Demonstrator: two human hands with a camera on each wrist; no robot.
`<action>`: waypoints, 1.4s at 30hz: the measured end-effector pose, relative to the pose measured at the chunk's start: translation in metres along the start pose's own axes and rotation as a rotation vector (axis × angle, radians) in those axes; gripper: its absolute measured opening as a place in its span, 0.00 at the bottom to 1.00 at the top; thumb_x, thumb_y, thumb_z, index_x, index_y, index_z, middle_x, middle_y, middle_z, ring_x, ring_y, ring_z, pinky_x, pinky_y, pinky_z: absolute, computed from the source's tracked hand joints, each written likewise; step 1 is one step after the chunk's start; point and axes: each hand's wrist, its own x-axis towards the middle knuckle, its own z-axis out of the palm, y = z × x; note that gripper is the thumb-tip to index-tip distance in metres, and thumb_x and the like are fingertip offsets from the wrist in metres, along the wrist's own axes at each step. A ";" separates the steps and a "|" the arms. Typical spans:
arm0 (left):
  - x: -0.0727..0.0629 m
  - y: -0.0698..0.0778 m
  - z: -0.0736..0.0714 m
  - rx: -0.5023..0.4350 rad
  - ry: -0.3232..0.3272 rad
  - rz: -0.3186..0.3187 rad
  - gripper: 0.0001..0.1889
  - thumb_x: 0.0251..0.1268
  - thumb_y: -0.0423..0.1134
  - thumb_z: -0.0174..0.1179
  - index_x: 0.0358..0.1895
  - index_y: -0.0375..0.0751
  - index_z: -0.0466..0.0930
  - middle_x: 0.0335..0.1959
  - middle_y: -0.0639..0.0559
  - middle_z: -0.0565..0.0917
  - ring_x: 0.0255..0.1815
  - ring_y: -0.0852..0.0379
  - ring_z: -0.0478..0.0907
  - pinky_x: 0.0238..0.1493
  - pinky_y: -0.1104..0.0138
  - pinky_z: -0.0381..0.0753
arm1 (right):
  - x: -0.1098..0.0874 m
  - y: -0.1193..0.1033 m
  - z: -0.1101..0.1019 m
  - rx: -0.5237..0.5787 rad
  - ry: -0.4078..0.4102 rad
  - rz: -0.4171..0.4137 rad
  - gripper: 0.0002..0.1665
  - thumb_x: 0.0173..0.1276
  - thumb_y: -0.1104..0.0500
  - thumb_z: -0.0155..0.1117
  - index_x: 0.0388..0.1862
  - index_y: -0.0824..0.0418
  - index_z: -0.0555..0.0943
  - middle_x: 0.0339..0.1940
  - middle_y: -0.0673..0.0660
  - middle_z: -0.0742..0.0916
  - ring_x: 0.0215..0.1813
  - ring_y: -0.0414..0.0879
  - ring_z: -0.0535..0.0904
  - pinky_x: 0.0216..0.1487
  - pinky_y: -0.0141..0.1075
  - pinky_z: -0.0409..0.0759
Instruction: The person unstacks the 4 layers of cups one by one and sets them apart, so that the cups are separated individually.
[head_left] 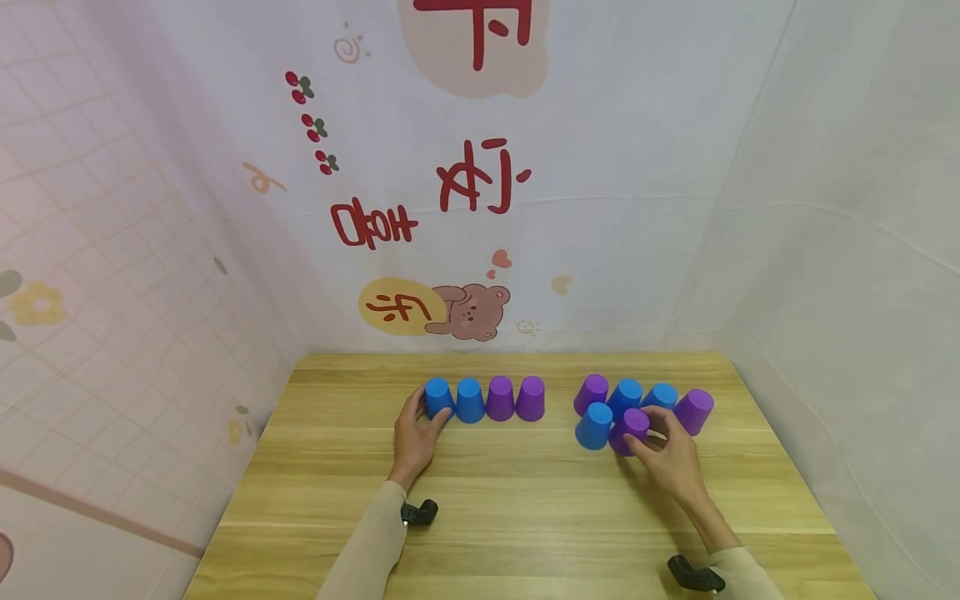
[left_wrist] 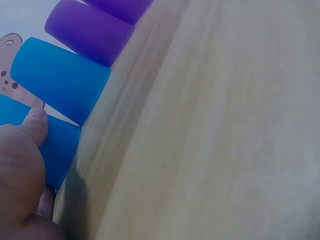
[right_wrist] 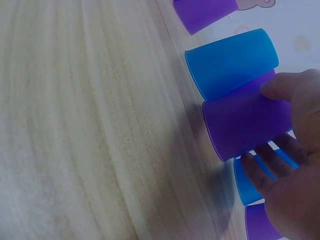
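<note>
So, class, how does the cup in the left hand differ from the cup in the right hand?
The left hand holds a blue cup; the right hand holds a purple cup. The blue cup ends a single row of four; the purple cup is in front of another row of four. Both taper, narrow end up.

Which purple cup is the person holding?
The purple cup in the front row on the right, beside a blue cup: the right hand grips it; the other purple cups stand ungripped.
</note>
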 end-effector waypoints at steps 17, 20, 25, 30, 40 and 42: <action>-0.001 0.002 0.000 0.003 0.001 0.000 0.36 0.80 0.36 0.72 0.85 0.34 0.69 0.79 0.31 0.79 0.81 0.31 0.79 0.84 0.41 0.79 | -0.004 -0.001 -0.001 0.011 -0.057 0.017 0.51 0.72 0.55 0.85 0.86 0.61 0.69 0.73 0.70 0.86 0.68 0.46 0.86 0.66 0.15 0.81; 0.000 0.003 0.001 -0.001 -0.003 -0.012 0.36 0.80 0.37 0.73 0.85 0.35 0.69 0.79 0.31 0.79 0.81 0.32 0.79 0.85 0.42 0.79 | -0.005 -0.003 -0.002 0.001 -0.074 0.019 0.54 0.72 0.54 0.85 0.89 0.60 0.65 0.76 0.70 0.84 0.75 0.63 0.84 0.68 0.14 0.78; -0.001 0.002 0.001 0.006 0.001 -0.003 0.37 0.80 0.37 0.72 0.85 0.34 0.68 0.79 0.31 0.79 0.81 0.31 0.79 0.84 0.40 0.79 | -0.009 -0.005 -0.004 -0.009 -0.099 0.008 0.58 0.72 0.55 0.85 0.92 0.58 0.61 0.82 0.71 0.80 0.80 0.70 0.79 0.72 0.15 0.75; 0.000 0.001 0.001 0.002 -0.009 -0.017 0.37 0.80 0.38 0.73 0.85 0.35 0.69 0.80 0.31 0.79 0.82 0.32 0.78 0.85 0.41 0.78 | -0.012 -0.009 -0.007 -0.024 -0.125 0.004 0.62 0.73 0.55 0.83 0.95 0.56 0.54 0.88 0.71 0.73 0.83 0.74 0.75 0.84 0.59 0.80; 0.001 -0.002 0.000 -0.016 -0.019 -0.041 0.38 0.79 0.37 0.73 0.86 0.37 0.68 0.81 0.33 0.78 0.83 0.34 0.78 0.86 0.46 0.78 | -0.016 -0.014 -0.013 -0.010 -0.153 -0.010 0.69 0.72 0.56 0.83 0.98 0.53 0.46 0.92 0.73 0.65 0.86 0.80 0.67 0.81 0.81 0.68; 0.000 -0.001 0.000 -0.015 -0.021 -0.043 0.38 0.79 0.37 0.73 0.86 0.37 0.68 0.81 0.33 0.78 0.83 0.34 0.77 0.87 0.46 0.78 | -0.017 -0.015 -0.015 -0.010 -0.157 -0.011 0.69 0.72 0.56 0.82 0.98 0.53 0.46 0.93 0.73 0.64 0.87 0.81 0.65 0.81 0.83 0.67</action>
